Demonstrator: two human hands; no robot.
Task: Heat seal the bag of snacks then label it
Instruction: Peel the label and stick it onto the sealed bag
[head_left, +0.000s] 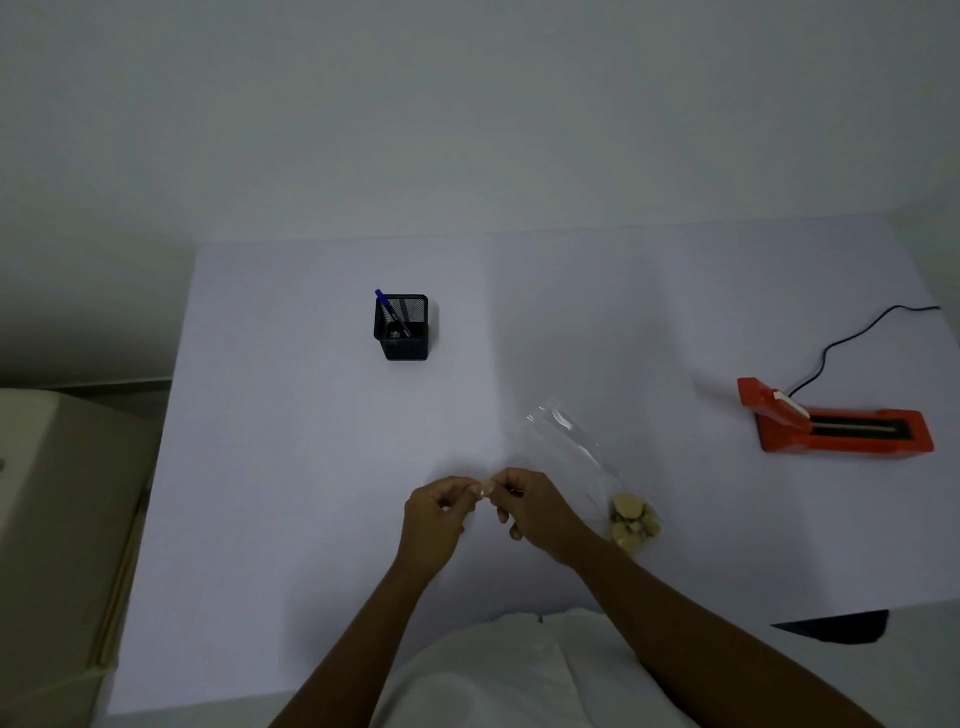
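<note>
- At the near middle of the table (291, 415), my left hand (434, 512) and right hand (535, 506) meet fingertip to fingertip. Both pinch one small pale slip (482, 488), with the other fingers curled in.
- I reckon it's the label, held up off the surface so both thumbs can work its edge, but it's too small to be sure.
- The bag (566, 452) lies flat just beside my right hand, on its outer side. The snacks (634, 519) are bunched at the near end, which leaves the clear stretch smooth, handy for sticking something on.
- Whether its mouth is sealed, I cannot tell.
- The heat sealer (836, 428) sits well apart on the right, its cord (841, 340) trailing off the far edge, out of my way.
- The pen holder (402, 327) stands farther back, with a pen (389, 312) upright in it, ready for writing.
- The count: two hands, one slip, one bag, one sealer, one holder, one blue pen. The snacks are a small cluster, too bunched to number.
</note>
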